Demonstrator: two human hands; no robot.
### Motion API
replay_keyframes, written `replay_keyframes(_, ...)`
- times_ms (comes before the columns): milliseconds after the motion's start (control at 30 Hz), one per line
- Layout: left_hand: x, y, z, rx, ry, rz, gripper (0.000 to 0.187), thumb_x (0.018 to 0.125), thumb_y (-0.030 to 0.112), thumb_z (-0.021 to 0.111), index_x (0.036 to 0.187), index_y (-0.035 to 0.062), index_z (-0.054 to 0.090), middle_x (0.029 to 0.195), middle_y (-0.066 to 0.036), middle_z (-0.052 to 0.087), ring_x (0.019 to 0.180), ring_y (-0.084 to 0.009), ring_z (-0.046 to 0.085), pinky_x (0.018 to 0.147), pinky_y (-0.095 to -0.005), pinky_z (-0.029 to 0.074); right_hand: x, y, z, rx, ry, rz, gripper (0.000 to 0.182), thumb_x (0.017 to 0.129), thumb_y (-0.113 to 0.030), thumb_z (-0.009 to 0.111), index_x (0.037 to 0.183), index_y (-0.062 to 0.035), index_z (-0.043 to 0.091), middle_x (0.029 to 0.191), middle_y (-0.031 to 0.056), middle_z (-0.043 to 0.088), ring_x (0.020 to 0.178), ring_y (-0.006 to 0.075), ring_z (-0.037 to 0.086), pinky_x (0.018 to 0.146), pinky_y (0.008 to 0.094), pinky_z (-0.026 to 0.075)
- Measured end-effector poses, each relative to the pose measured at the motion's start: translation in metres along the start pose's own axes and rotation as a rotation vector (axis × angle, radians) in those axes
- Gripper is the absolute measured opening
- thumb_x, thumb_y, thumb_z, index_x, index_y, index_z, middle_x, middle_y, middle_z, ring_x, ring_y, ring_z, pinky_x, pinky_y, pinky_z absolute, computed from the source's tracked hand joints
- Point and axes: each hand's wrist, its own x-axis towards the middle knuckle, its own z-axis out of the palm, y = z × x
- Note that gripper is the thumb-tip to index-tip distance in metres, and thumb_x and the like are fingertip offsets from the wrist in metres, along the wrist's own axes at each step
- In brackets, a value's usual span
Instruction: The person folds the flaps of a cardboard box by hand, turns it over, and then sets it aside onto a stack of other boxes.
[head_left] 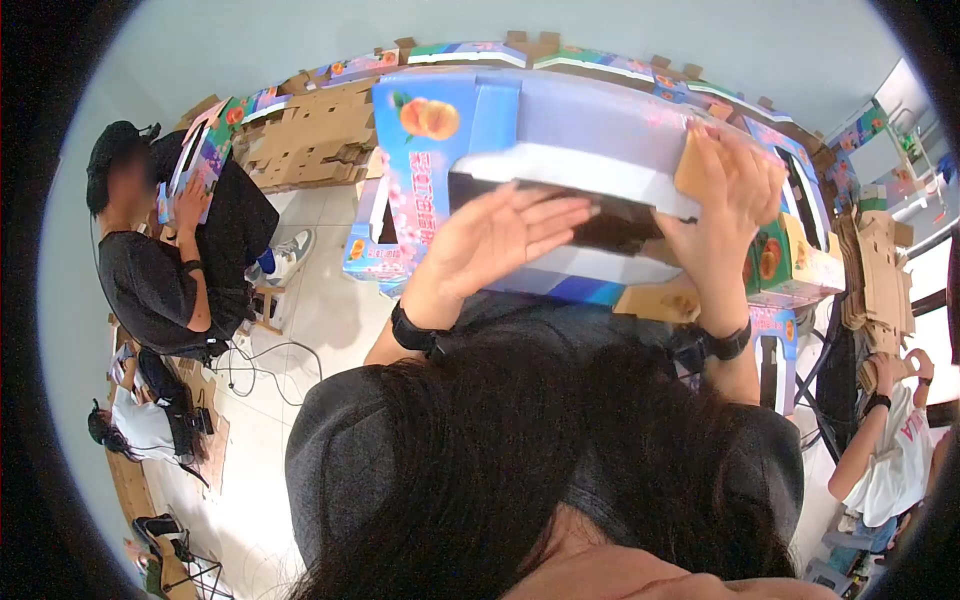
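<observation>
A printed cardboard box (430,150), blue and lilac with peach pictures, lies in front of me at chest height with a long dark opening facing me. My left hand (500,235) is over the left part of that opening, palm up and fingers stretched out, with nothing in it. At the box's right end, my right hand (735,195) grips a brown inner flap (690,170), fingers over the top and thumb at the opening's edge. A lower flap (655,302) sticks out beneath the opening.
More printed boxes (800,255) stand at my right, and flat cardboard (300,135) is stacked behind on the left. A person (150,270) at the left holds a similar box; another person (890,440) works at the right. Cables (255,370) lie on the pale floor.
</observation>
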Motion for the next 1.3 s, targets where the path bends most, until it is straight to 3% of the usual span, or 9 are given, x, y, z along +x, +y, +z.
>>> replay_keyframes(33,-0.002,0.0,0.003,0.068,-0.02,-0.024,0.084,0.099,0.045,0.061,0.155,-0.0087,0.029,0.161,-0.028,0.032,0.152,-0.0371,0.031,0.124,-0.0463,0.03,0.002,-0.005,0.0,-0.031,-0.136,0.073,0.09,0.067,-0.035,0.087,0.148,-0.0149,0.052,0.155,0.0124,0.042,0.146,0.0328,0.035,0.12,0.0511,0.017)
replay_keyframes(167,-0.005,-0.005,0.005,0.7,-0.144,0.12,0.064,0.096,0.026,0.07,0.146,-0.0078,0.048,0.15,-0.024,0.05,0.143,-0.0333,0.047,0.121,-0.0435,0.034,-0.006,-0.002,0.02,0.085,-0.298,0.017,0.098,0.078,-0.047,0.08,0.159,-0.0131,0.035,0.168,0.0178,0.021,0.153,0.0389,0.024,0.122,0.0561,0.016)
replay_keyframes(267,-0.002,-0.008,0.003,1.084,-0.061,0.313,0.029,0.092,0.003,0.071,0.121,0.0014,0.071,0.124,-0.016,0.071,0.121,-0.0268,0.064,0.113,-0.0427,0.043,-0.023,-0.005,0.029,0.271,-0.406,-0.029,0.076,0.084,-0.048,0.075,0.145,-0.0069,0.054,0.155,0.0205,0.044,0.142,0.0402,0.041,0.118,0.0554,0.029)
replay_keyframes(300,-0.002,-0.008,0.002,1.12,-0.039,0.353,0.025,0.092,0.004,0.071,0.116,0.0018,0.073,0.118,-0.015,0.073,0.116,-0.0256,0.066,0.111,-0.043,0.044,-0.026,-0.006,0.031,0.416,-0.397,0.042,0.066,0.085,-0.047,0.075,0.135,-0.0044,0.062,0.145,0.0199,0.054,0.136,0.0394,0.049,0.117,0.0537,0.032)
replay_keyframes(467,-0.004,-0.009,-0.007,1.161,0.037,0.608,0.014,0.092,0.004,0.071,0.106,0.0031,0.076,0.101,-0.009,0.077,0.099,-0.021,0.07,0.099,-0.0365,0.05,-0.031,-0.004,0.023,0.322,-0.416,-0.028,0.065,0.084,-0.048,0.075,0.132,-0.0051,0.063,0.143,0.0192,0.056,0.138,0.0369,0.049,0.118,0.0529,0.031)
replay_keyframes(600,-0.008,-0.003,-0.004,1.256,0.141,0.629,0.015,0.088,0.004,0.073,0.103,0.002,0.075,0.097,-0.009,0.077,0.098,-0.0237,0.07,0.103,-0.0456,0.05,-0.032,-0.006,0.018,0.314,-0.406,-0.039,0.071,0.082,-0.051,0.077,0.134,-0.0061,0.062,0.144,0.0191,0.055,0.138,0.0363,0.048,0.118,0.0533,0.031)
replay_keyframes(800,0.001,0.018,-0.011,2.08,0.266,0.758,0.035,0.088,0.021,0.075,0.12,0.007,0.07,0.122,-0.012,0.069,0.12,-0.0317,0.062,0.11,-0.0476,0.041,-0.027,-0.017,0.003,0.436,-0.502,-0.071,0.086,0.075,-0.059,0.08,0.14,-0.0071,0.057,0.143,0.0186,0.054,0.141,0.0382,0.045,0.119,0.0544,0.029)
replay_keyframes(1000,0.01,0.005,-0.047,2.193,0.315,0.639,0.04,0.095,0.031,0.063,0.129,0.009,0.065,0.127,-0.013,0.064,0.126,-0.0331,0.056,0.11,-0.0488,0.037,-0.038,-0.016,0.021,0.344,-0.597,-0.143,0.108,0.066,-0.063,0.083,0.152,-0.0097,0.045,0.148,0.0192,0.048,0.147,0.0391,0.035,0.122,0.054,0.025)
replay_keyframes(1300,0.01,0.004,-0.05,2.14,0.334,0.641,0.039,0.093,0.033,0.066,0.123,0.0085,0.067,0.123,-0.014,0.064,0.119,-0.0344,0.057,0.104,-0.0469,0.04,-0.039,-0.019,0.022,0.287,-0.632,-0.146,0.119,0.061,-0.063,0.084,0.157,-0.0123,0.037,0.151,0.0196,0.044,0.148,0.0395,0.032,0.123,0.053,0.022)
